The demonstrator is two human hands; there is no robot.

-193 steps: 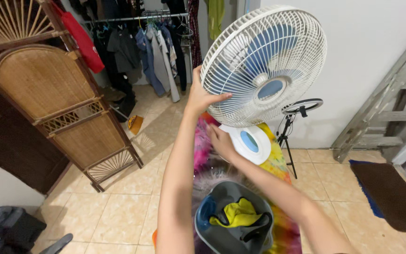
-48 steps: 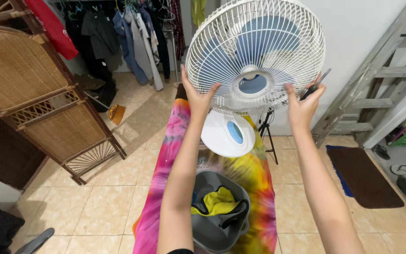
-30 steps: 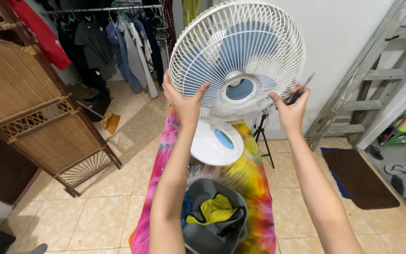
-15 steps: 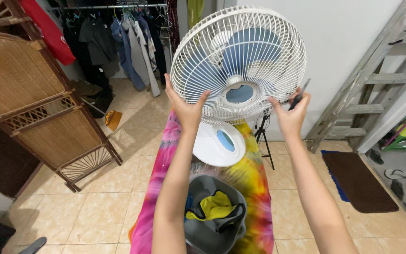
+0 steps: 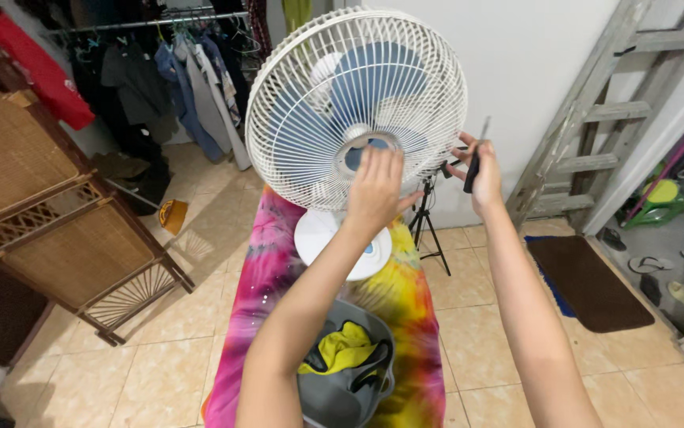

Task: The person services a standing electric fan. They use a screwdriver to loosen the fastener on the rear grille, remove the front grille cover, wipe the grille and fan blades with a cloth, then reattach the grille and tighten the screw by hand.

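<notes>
A white table fan with blue blades stands on a board covered in tie-dye cloth. Its round white base sits behind my arm. My left hand rests flat on the centre hub of the front grille, fingers spread. My right hand is at the grille's right rim, closed around a dark-handled screwdriver that points upward. A grey bucket with a yellow cloth inside sits on the board near me.
A wicker folding screen stands at left. Clothes hang on a rail behind it. A black tripod stands behind the fan. A wooden ladder leans on the right wall, above a brown doormat.
My left hand has moved from the grille's lower left rim to its centre hub. My right hand stays at the right rim with the screwdriver. The view has shifted slightly.
</notes>
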